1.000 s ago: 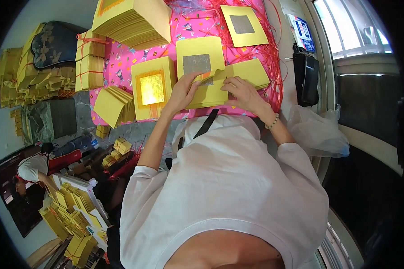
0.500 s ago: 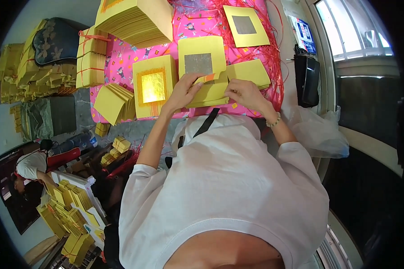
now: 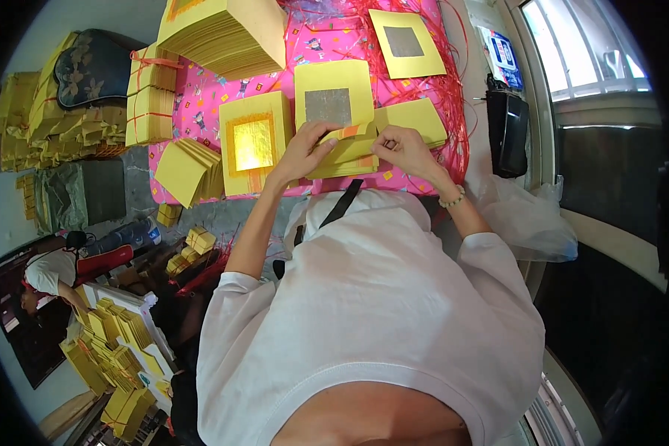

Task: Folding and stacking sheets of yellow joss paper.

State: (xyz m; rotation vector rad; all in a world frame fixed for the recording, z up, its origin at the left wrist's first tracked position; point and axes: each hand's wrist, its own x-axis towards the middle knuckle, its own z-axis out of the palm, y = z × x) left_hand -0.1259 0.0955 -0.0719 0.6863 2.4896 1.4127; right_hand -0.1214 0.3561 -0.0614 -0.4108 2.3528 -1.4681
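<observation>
My left hand (image 3: 303, 149) and my right hand (image 3: 403, 146) both grip a yellow paper sheet (image 3: 348, 143) that is being folded on the pink patterned tablecloth (image 3: 204, 93). Just beyond the fold lies a yellow sheet with a silver foil square (image 3: 331, 95). To the left of my left hand sits a stack of yellow sheets with a gold foil square (image 3: 254, 141). A small stack of plain yellow sheets (image 3: 416, 119) lies right of my right hand, touching the folded one.
A tall stack of yellow paper (image 3: 227, 33) stands at the far left of the table, tied bundles (image 3: 149, 104) beside it. Another silver-foil sheet (image 3: 406, 41) lies far right among red strings (image 3: 453, 89). A black bag (image 3: 507, 130) sits right. Another person (image 3: 48, 271) crouches at lower left.
My fingers have shifted slightly along the fold of the yellow sheet; both hands stay at the same spot on the table.
</observation>
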